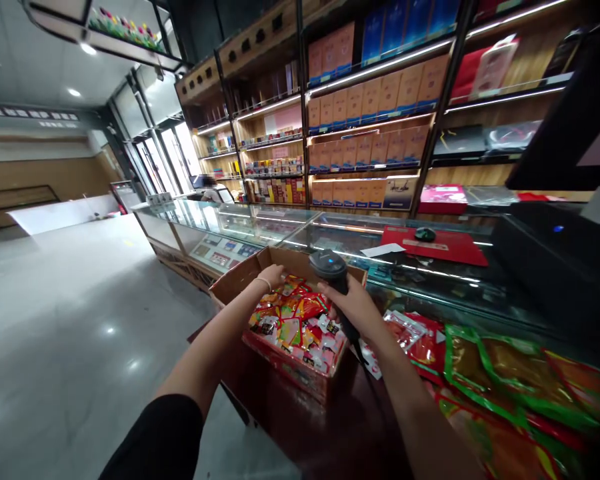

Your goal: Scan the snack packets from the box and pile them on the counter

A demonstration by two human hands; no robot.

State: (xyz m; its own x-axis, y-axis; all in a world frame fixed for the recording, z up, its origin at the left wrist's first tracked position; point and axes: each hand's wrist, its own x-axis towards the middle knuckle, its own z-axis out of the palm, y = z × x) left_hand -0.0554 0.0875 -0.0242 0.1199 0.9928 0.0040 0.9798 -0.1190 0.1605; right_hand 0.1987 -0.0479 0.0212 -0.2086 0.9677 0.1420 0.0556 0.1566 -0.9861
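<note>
A black barcode scanner (329, 265) with a small blue light on its head is in my right hand (353, 303), fingers wrapped around its handle. The scanner is held over the right side of an open cardboard box (290, 373). Many small, shiny snack packets (300, 313), mostly red, orange and white, fill the box. At the box's far left part is my left hand (271, 275), its fingers curled down by the packets. What those fingers hold, if anything, is hidden. A black cable (363, 357) hangs from the scanner handle.
The box stands on a dark red table (300, 427). Larger bagged snacks (515, 367) lie to the right. Behind runs a glass display counter (280, 223) with a mouse (425, 234) on a red mat (460, 252). A dark monitor (545, 147) juts in at right.
</note>
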